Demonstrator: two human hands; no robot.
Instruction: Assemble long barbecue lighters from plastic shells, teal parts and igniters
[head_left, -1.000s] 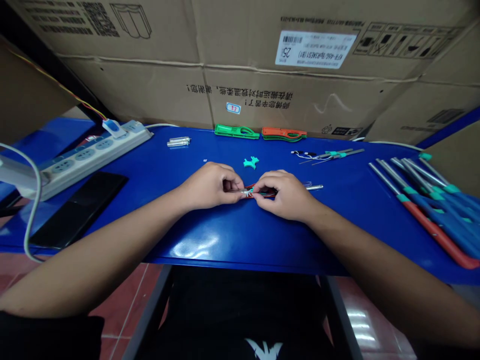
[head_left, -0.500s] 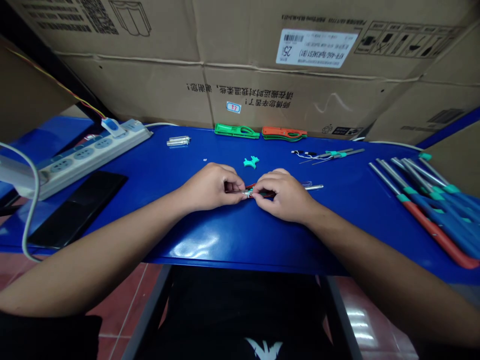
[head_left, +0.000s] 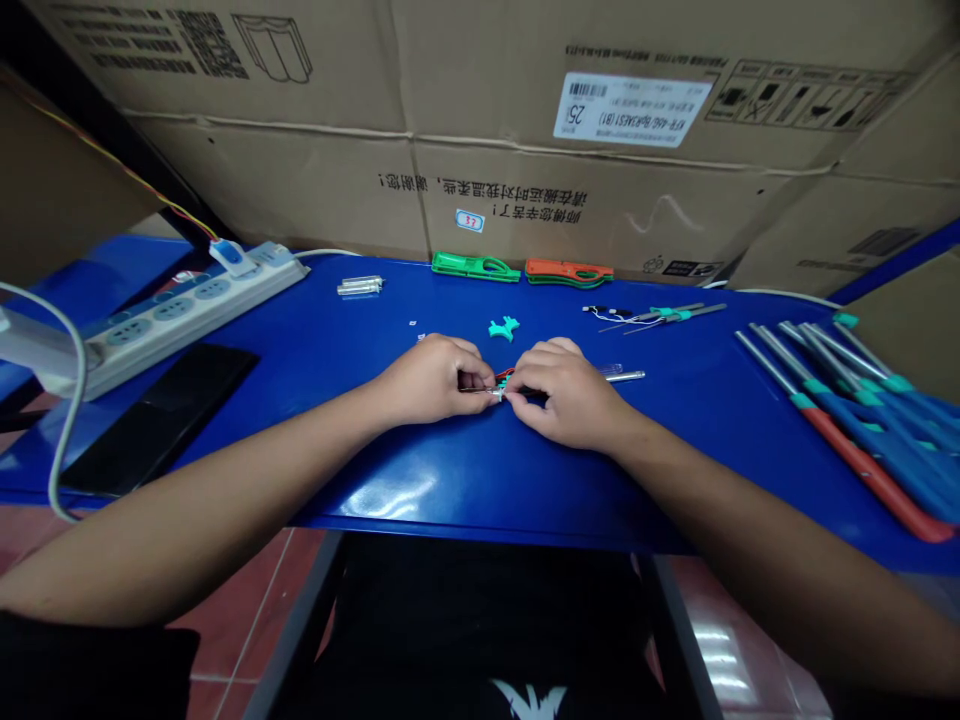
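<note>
My left hand point(head_left: 433, 380) is closed, thumb and fingertips pinching the left end of a small metal and teal part point(head_left: 498, 393). My right hand point(head_left: 566, 395) pinches the other side of it, so the fingertips of both hands nearly meet. A bit of red wire point(head_left: 507, 374) shows between the hands; the rest of the part is hidden by fingers. Just beyond the hands lies a loose teal plastic piece point(head_left: 503, 328). A thin metal rod point(head_left: 625, 377) sticks out past my right hand on the blue table point(head_left: 450, 490).
Green point(head_left: 475, 266) and orange plastic shells point(head_left: 568, 271) lie by the cardboard. Small metal tubes point(head_left: 360, 286) are left of them. Thin rods with white wires point(head_left: 664, 316) and several long-nosed lighters point(head_left: 862, 420) are at right. A power strip point(head_left: 180, 315) and black phone point(head_left: 161, 420) lie left.
The view has shifted slightly. My hands keep their pinch on the small part, with their fingertips a little closer together and less red wire showing.
</note>
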